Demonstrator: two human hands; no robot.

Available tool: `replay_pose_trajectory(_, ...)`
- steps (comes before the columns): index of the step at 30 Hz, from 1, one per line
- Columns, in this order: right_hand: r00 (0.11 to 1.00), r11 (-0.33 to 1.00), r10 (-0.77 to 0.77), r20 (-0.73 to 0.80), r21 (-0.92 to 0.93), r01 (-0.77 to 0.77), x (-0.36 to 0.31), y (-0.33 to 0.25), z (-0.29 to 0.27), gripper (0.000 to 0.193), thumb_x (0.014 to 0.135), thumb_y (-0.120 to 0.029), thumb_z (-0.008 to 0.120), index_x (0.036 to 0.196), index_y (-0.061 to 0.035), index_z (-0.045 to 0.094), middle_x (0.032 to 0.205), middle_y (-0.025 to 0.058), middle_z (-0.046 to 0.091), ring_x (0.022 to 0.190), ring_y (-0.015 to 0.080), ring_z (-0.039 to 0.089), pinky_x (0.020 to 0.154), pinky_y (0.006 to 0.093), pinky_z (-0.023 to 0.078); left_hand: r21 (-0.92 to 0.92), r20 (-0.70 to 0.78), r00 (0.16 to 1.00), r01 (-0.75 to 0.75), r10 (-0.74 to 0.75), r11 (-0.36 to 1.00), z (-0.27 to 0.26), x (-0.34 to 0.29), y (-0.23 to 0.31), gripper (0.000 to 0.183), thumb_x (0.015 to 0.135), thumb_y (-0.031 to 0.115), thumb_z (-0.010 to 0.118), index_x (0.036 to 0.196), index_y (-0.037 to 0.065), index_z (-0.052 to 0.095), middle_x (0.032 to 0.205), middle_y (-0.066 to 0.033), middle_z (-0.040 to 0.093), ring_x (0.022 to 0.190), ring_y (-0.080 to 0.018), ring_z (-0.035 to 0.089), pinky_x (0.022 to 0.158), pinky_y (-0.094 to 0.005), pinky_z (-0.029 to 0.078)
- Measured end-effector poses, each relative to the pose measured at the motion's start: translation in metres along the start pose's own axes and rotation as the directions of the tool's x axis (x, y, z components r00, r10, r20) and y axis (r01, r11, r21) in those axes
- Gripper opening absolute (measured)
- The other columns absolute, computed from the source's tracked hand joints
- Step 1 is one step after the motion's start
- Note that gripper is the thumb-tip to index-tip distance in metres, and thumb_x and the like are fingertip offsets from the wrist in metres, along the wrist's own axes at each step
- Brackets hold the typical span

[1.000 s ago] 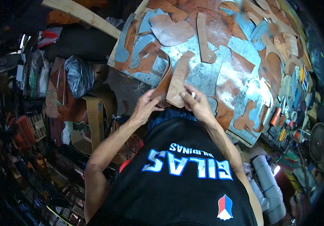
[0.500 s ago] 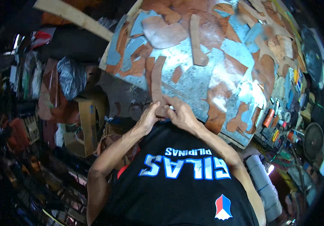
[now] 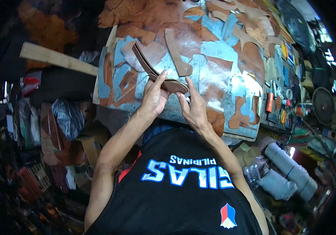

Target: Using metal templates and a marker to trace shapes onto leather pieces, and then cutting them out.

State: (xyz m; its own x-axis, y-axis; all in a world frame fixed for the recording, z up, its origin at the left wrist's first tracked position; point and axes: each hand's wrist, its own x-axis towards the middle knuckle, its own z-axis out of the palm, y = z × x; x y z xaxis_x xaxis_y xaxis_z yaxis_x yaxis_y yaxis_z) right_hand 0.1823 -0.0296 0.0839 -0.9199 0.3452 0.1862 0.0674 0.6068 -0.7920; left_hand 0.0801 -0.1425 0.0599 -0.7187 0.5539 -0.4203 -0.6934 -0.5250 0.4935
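Observation:
Above the near edge of the worktable (image 3: 168, 109), I hold a stack of long, curved brown leather pieces (image 3: 141, 59); their layered edges show and fan apart a little at the far end. My left hand (image 3: 156, 96) is closed round the stack near its middle, thumb on top. The wider, rounded end is pinched by the fingertips of my right hand (image 3: 194, 105). Something small and whitish shows at the right hand's fingers, too little visible to name. Just beyond the hands lies a similarly shaped tan leather piece (image 3: 174, 51), flat on the table.
Leather offcuts in brown and blue-grey cover much of the tabletop, with a large brown hide (image 3: 136, 13) at the back. A wooden plank (image 3: 58, 58) juts out at left. To the right stand an orange cylinder (image 3: 269, 102) and a round disc (image 3: 323, 105); wrapped rolls (image 3: 289, 170) lie below.
Both hands have moved away from my body and over the table with the leather stack. The stack has turned, its far end now pointing left, and its layered edges have come into sight.

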Motion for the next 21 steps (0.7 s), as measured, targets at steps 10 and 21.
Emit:
replay_pose_trajectory(10, 0.946, 0.956, 0.295, -0.133, 0.040, -0.292, 0.016, -0.001, 0.013, 0.064, 0.096, -0.018, 0.052, 0.148, -0.0021, 0.020, 0.114, 0.0319, 0.061, 0.102, 0.0483, 0.061, 0.081, 0.0480, 0.051, -0.001, 0.146, 0.988, 0.059, -0.058, 0.998, 0.024, 0.036, -0.014, 0.031, 0.095, 0.025, 0.060, 0.113, 0.001, 0.057, 0.106, -0.0111, 0.064, 0.099, -0.0200, 0.061, 0.088, -0.0361, 0.049)
replay_pose_trajectory(21, 0.994, 0.984, 0.066, -0.092, -0.157, -0.080, -0.010, 0.009, 0.033, 0.031, 0.085, -0.008, 0.062, 0.116, -0.0047, 0.060, 0.097, 0.0184, 0.068, 0.078, 0.0384, 0.067, 0.065, 0.0448, 0.054, 0.280, -0.123, 0.991, 0.088, -0.056, 0.956, -0.034, 0.059, 0.004, 0.024, 0.087, 0.019, 0.072, 0.091, 0.002, 0.056, 0.078, -0.0062, 0.060, 0.062, -0.0162, 0.061, 0.057, -0.0295, 0.051)
